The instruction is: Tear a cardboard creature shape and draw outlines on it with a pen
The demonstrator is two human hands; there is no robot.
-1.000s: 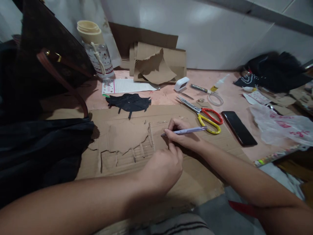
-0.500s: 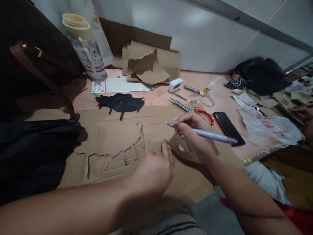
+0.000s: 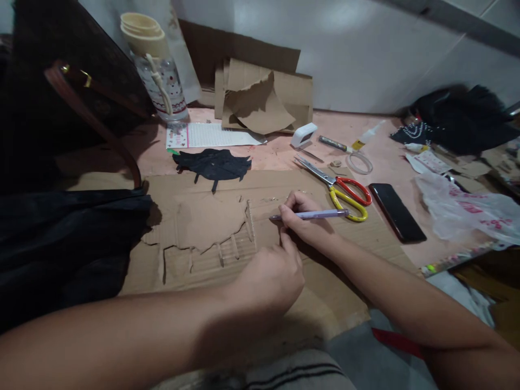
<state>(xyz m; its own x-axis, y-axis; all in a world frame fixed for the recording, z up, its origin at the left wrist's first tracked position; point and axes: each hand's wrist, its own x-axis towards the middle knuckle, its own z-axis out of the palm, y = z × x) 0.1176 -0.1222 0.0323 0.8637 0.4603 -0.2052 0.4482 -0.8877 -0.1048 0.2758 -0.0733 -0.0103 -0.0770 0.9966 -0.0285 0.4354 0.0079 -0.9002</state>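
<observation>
Cardboard sheet beneath both hands

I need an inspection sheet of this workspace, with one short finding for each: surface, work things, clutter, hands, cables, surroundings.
Surface: pinkish table, partly covered by a cardboard sheet.
Work things: purple pen, tip at or just above the cardboard; black cutout beyond.
Clutter: scissors, blades apart; phone; plastic bag; bottle, upright.
Hands: right hand holds the pen; left hand appears to rest on the cardboard.
Cables: nothing seen.
Surroundings: pale wall behind; dark handbag at left.
</observation>
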